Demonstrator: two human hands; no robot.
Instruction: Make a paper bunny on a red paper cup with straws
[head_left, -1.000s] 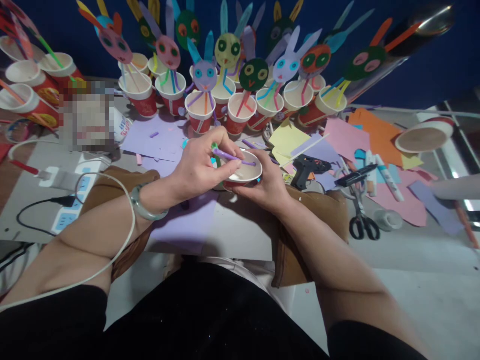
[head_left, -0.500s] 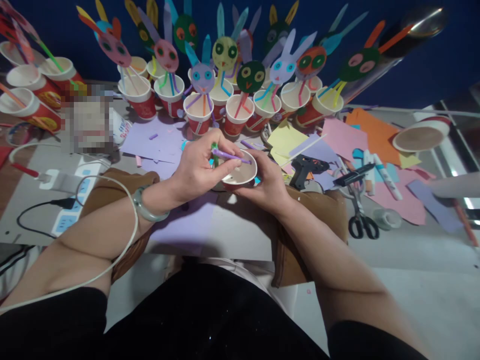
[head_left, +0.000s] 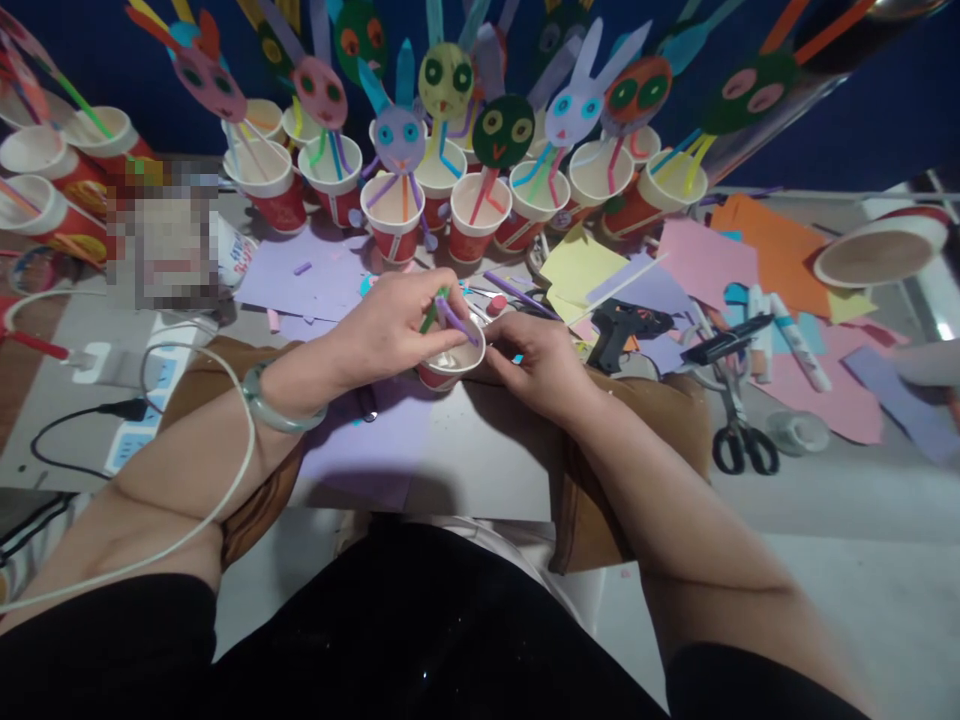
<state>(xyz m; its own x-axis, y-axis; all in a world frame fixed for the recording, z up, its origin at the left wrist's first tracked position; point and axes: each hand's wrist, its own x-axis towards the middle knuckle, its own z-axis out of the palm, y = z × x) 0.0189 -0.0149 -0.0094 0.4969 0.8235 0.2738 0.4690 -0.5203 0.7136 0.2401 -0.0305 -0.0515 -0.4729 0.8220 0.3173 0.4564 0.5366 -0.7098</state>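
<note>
A paper cup (head_left: 442, 376) stands upright in front of me on the table. Above its mouth, the fingers of my left hand (head_left: 394, 325) pinch a purple straw (head_left: 455, 318) and a green straw (head_left: 430, 317). The purple straw's lower end reaches into the cup near the right rim. My right hand (head_left: 536, 365) is just right of the cup, off its wall, with thumb and index finger a little apart and nothing visible between them. Its other fingers are curled and partly hidden.
Several red cups with paper rabbit heads (head_left: 401, 140) line the back. A black glue gun (head_left: 626, 330), scissors (head_left: 739, 425), markers (head_left: 799, 345) and clear tape (head_left: 799, 433) lie right. A power strip (head_left: 154, 390) is left; a white cable (head_left: 244, 440) crosses my left arm.
My right hand has let go of the cup and moved slightly right. The cup has shifted left and down, and the straws in my left hand are now steeper.
</note>
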